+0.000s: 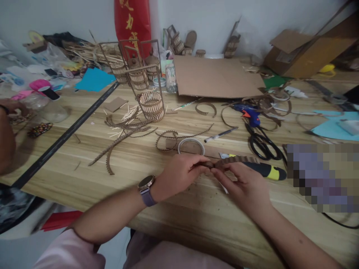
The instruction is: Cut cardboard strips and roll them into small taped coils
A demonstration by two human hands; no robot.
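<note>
Both my hands meet above the front part of the wooden table. A brown corrugated cardboard strip (238,160) is pinched between them. My left hand (179,173), with a watch on its wrist, closes its thumb and fingers on the strip's left end. My right hand (246,185) pinches it just to the right, the fingertips almost touching. The rest of the strip extends right, over a black and yellow handle (270,172). Just behind my left hand lies a roll of tape (191,146). A small basket of light sticks (152,106) with a tall brown handle stands farther back.
Black scissors (263,145), a blue glue gun (251,114) and a pen (221,134) lie behind my right hand. Loose strips (112,145) are at left centre. Cardboard (215,76) lies at the back. Another person's arm (6,138) rests at the left edge.
</note>
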